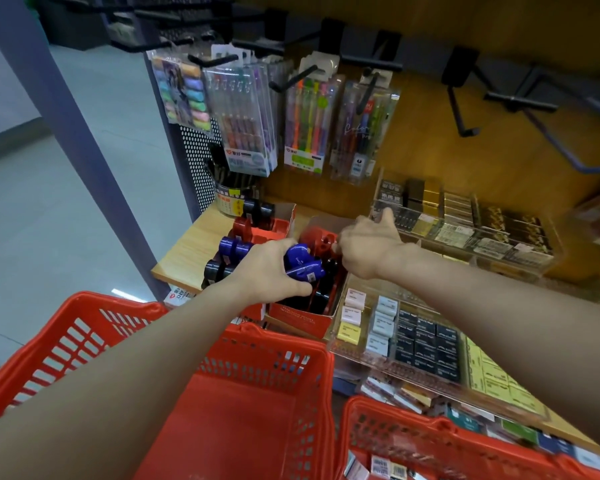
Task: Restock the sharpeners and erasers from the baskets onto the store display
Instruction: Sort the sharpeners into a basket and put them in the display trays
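My left hand grips blue sharpeners just above a red cardboard display box that holds red and black sharpeners. My right hand reaches into the back of that box, fingers closed around a red sharpener. A second red box to the left holds blue, red and black sharpeners. Packs of erasers lie in a clear tray to the right. Below me sit two red baskets: the left basket looks bare inside, the right basket holds small packets.
Pen packs hang from hooks above the wooden shelf. Bare black hooks jut out at upper right. A clear tray of small boxes stands behind my right hand. A purple post borders the shelf on the left.
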